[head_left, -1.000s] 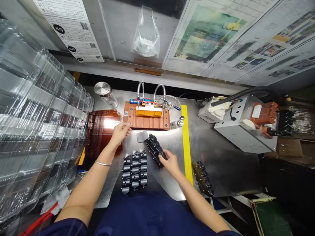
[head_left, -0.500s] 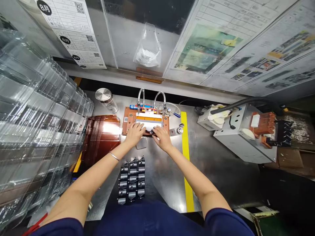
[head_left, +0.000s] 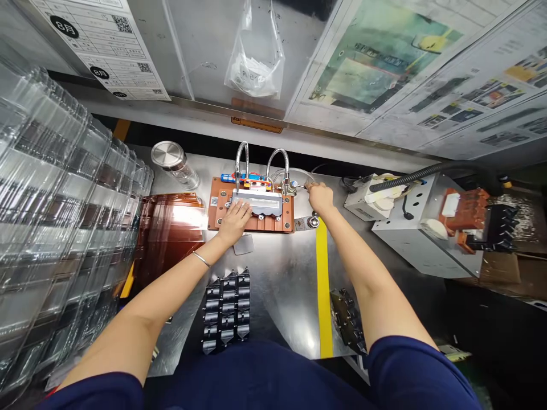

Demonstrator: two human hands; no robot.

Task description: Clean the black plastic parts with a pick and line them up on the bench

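Note:
My left hand (head_left: 235,221) lies flat on the front left of a brown fixture plate (head_left: 219,215), its fingers touching the grey block (head_left: 261,202) seated in the fixture. Two bent metal nozzles (head_left: 243,156) arch over the block. My right hand (head_left: 320,196) is at the fixture's right end, its fingers curled near a small blue-handled part and thin tubing (head_left: 299,183); whether it grips anything is unclear. A row of black plastic parts (head_left: 226,310) lies on the metal table (head_left: 277,285) near me. Another black part strip (head_left: 348,319) sits right of the yellow line (head_left: 323,285).
Tall stacks of clear plastic trays (head_left: 55,228) fill the left side. Amber sheets (head_left: 171,228) lie beside the fixture, and a jar with a metal lid (head_left: 173,162) stands behind them. A grey electrical box (head_left: 423,228) with a black hose sits at the right.
My right hand carried a black part strip to the fixture, then moved away to the fixture's right end. My left hand went from the fixture's front corner onto the plate and stays there.

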